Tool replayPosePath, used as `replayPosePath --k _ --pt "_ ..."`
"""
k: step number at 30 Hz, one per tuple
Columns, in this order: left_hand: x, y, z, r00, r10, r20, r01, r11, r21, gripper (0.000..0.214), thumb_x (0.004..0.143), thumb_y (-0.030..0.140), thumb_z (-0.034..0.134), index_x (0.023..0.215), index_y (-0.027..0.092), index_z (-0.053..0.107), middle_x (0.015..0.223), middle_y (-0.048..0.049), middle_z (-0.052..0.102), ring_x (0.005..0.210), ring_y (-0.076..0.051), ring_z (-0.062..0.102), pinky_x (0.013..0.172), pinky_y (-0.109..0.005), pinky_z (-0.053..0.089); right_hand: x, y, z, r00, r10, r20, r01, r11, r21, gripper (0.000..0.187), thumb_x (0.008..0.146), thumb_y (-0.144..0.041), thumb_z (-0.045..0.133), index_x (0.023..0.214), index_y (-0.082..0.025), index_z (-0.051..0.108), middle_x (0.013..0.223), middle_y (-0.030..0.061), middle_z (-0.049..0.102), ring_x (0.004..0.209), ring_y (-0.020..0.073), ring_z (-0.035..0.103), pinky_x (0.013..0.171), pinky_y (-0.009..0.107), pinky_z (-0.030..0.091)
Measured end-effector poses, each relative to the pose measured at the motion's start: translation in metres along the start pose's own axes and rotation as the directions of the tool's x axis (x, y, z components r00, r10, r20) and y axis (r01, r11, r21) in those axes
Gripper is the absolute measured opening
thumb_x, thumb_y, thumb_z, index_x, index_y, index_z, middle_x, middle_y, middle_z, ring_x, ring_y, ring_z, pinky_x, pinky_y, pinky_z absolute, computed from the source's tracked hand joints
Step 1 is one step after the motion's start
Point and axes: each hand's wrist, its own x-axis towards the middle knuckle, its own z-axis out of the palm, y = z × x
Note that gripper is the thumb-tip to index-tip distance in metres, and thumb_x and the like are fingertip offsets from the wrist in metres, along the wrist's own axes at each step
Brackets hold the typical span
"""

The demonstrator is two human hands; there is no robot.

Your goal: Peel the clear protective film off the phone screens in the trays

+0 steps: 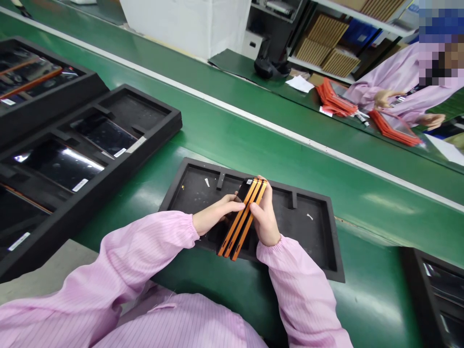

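Both my hands hold a small stack of thin orange-edged panels (242, 220) on edge over a black foam tray (311, 227). My left hand (213, 216) grips the stack's left face, fingers closed along it. My right hand (265, 215) clasps the right face, fingertips curled over the top end. The stack's lower end rests in the tray's middle compartment. The tray lies on a green conveyor belt (253, 145) right in front of me.
Black foam trays (152, 121) with dark glossy panels sit at the left. Another tray (435, 290) shows at the lower right. Across the belt a person in a pink coat (402, 77) handles orange frames (335, 99). Shelves stand behind.
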Motion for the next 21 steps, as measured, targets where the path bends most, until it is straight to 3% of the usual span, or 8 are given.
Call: replayPosePath --k 3,7,10,13,15,18,19,21 --pt "-0.002 0.001 0.001 0.993 0.091 0.073 -0.096 0.994 0.06 0.064 0.07 0.042 0.071 0.121 0.017 0.042 0.123 -0.0112 0.054 0.128 -0.029 0.045 0.108 -0.043 0.034 -0.001 0.001 -0.002 0.997 -0.058 0.043 0.059 0.998 -0.034 0.073 0.08 -0.042 0.073 0.139 -0.034 0.031 0.125 0.0058 0.054 0.111 0.0245 0.059 0.098 0.043 0.048" --pt "-0.006 0.003 0.002 0.951 0.229 0.208 -0.271 0.942 0.199 0.086 0.063 0.034 0.081 0.13 0.019 0.03 0.141 -0.0164 0.039 0.135 -0.031 0.038 0.113 -0.047 0.031 -0.007 0.005 0.001 0.981 -0.195 0.0 0.195 0.978 -0.071 0.066 0.082 -0.055 0.068 0.136 -0.033 0.037 0.133 0.0076 0.051 0.121 0.0273 0.054 0.108 0.048 0.04" --pt "-0.01 0.003 0.005 0.919 0.308 0.246 -0.371 0.887 0.276 0.091 0.062 0.038 0.084 0.131 0.02 0.027 0.138 -0.016 0.041 0.133 -0.032 0.04 0.113 -0.048 0.032 -0.015 0.003 0.004 0.962 -0.266 -0.066 0.256 0.958 -0.13 0.06 0.083 -0.061 0.064 0.131 -0.031 0.046 0.137 0.0084 0.05 0.128 0.0301 0.049 0.111 0.05 0.036" --pt "-0.013 0.001 0.007 0.884 0.399 0.244 -0.466 0.801 0.376 0.098 0.062 0.042 0.084 0.135 0.019 0.024 0.132 -0.0161 0.045 0.129 -0.033 0.044 0.11 -0.049 0.035 -0.019 -0.01 0.004 0.972 -0.227 -0.06 0.217 0.966 -0.137 0.067 0.083 -0.065 0.061 0.138 -0.033 0.042 0.137 0.0079 0.052 0.13 0.0302 0.048 0.108 0.05 0.039" --pt "-0.015 0.002 0.006 0.812 0.512 0.28 -0.581 0.673 0.457 0.101 0.06 0.044 0.084 0.137 0.018 0.024 0.132 -0.0178 0.046 0.125 -0.034 0.047 0.108 -0.049 0.037 -0.016 -0.022 0.0 0.989 -0.123 -0.081 0.113 0.987 -0.112 0.07 0.084 -0.064 0.059 0.144 -0.036 0.035 0.131 0.0062 0.057 0.123 0.0276 0.054 0.104 0.047 0.043" --pt "-0.02 0.01 0.001 0.651 0.605 0.459 -0.736 0.357 0.575 0.086 0.065 0.041 0.078 0.136 0.017 0.036 0.13 -0.0196 0.05 0.12 -0.035 0.05 0.106 -0.049 0.039 -0.009 -0.037 -0.008 0.978 0.196 -0.074 -0.201 0.978 -0.062 0.061 0.082 -0.066 0.06 0.129 -0.027 0.052 0.11 0.0056 0.065 0.101 0.0241 0.064 0.091 0.041 0.051" --pt "-0.022 0.015 -0.001 0.611 0.59 0.528 -0.759 0.247 0.602 0.075 0.07 0.036 0.074 0.134 0.018 0.041 0.13 -0.0193 0.051 0.121 -0.035 0.05 0.107 -0.05 0.037 -0.008 -0.039 -0.01 0.945 0.326 0.002 -0.326 0.945 -0.022 0.059 0.082 -0.069 0.058 0.12 -0.023 0.058 0.104 0.0062 0.066 0.096 0.0235 0.065 0.087 0.039 0.053" --pt "-0.026 0.026 -0.004 0.582 0.507 0.636 -0.77 0.092 0.631 0.055 0.078 0.023 0.062 0.132 0.022 0.051 0.134 -0.0165 0.053 0.128 -0.034 0.046 0.113 -0.052 0.03 -0.008 -0.038 -0.011 0.836 0.503 0.22 -0.53 0.843 0.087 0.062 0.082 -0.073 0.053 0.107 -0.018 0.064 0.094 0.0074 0.067 0.091 0.0228 0.065 0.081 0.035 0.055"
